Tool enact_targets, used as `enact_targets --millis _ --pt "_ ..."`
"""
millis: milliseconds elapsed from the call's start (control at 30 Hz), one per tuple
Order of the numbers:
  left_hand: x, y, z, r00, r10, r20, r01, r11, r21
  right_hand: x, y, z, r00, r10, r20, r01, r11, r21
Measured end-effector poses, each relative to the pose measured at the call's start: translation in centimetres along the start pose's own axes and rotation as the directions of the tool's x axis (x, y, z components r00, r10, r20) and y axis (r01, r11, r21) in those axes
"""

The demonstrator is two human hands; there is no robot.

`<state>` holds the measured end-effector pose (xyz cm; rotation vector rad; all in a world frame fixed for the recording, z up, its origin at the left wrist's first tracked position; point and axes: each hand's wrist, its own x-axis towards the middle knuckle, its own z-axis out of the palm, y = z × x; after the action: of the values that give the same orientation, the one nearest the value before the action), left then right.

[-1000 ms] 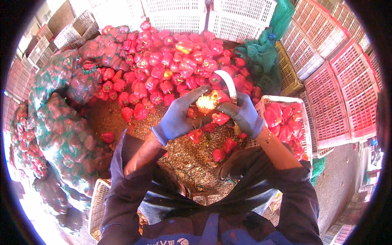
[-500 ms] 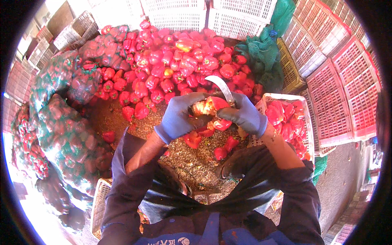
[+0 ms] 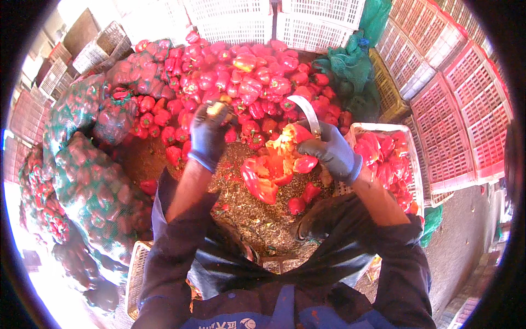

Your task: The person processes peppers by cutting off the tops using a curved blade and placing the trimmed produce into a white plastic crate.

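Note:
My right hand, in a blue and dark glove, is closed around a curved knife whose pale blade points up and left. The same hand grips a split-open red bell pepper, its orange inside spread toward me. Over the near edge of the pepper heap, my left hand is closed on a pale yellowish pepper core; its fingers are partly blurred. Two small red pepper pieces lie on the ground below the opened pepper.
Ahead is a large heap of red bell peppers. Green mesh sacks of peppers line the left. A white crate holding cut peppers stands beside my right forearm. Stacked crates rise at the right, with green netting nearby. Seeds litter the ground.
My left hand has pulled away from the pepper, up and left, taking the core. The pepper now hangs opened out from my right hand, which has shifted slightly right with the knife.

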<state>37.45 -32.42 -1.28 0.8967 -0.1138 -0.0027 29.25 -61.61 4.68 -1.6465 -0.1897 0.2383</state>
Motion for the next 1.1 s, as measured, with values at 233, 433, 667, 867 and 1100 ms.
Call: enact_targets --millis 233,433,667,867,1100 --pt "-3.1 1.3 3.8 0.937 -0.299 0.178 0.263 0.944 0.199 0.5 0.4 0.1 0.972 0.055 -0.226 -0.092 0.984 -0.154" --pt "-5.8 -2.1 6.5 0.741 -0.614 0.27 0.443 0.75 0.491 1.0 2.0 0.6 0.954 -0.096 -0.285 -0.037 0.903 -0.429" --pt "-5.5 -5.3 5.0 0.679 -0.553 0.483 0.602 0.796 0.066 1.0 0.5 1.6 0.987 -0.046 -0.157 -0.036 0.872 -0.488" --pt "-5.9 -3.7 5.5 0.736 -0.613 0.287 0.581 0.79 0.197 0.9 -0.3 1.6 0.987 -0.061 -0.149 -0.045 0.783 -0.621" --pt "-5.4 -5.2 4.6 0.739 -0.611 0.282 0.612 0.785 0.098 0.8 0.7 1.4 0.996 -0.02 -0.09 -0.028 0.862 -0.505"
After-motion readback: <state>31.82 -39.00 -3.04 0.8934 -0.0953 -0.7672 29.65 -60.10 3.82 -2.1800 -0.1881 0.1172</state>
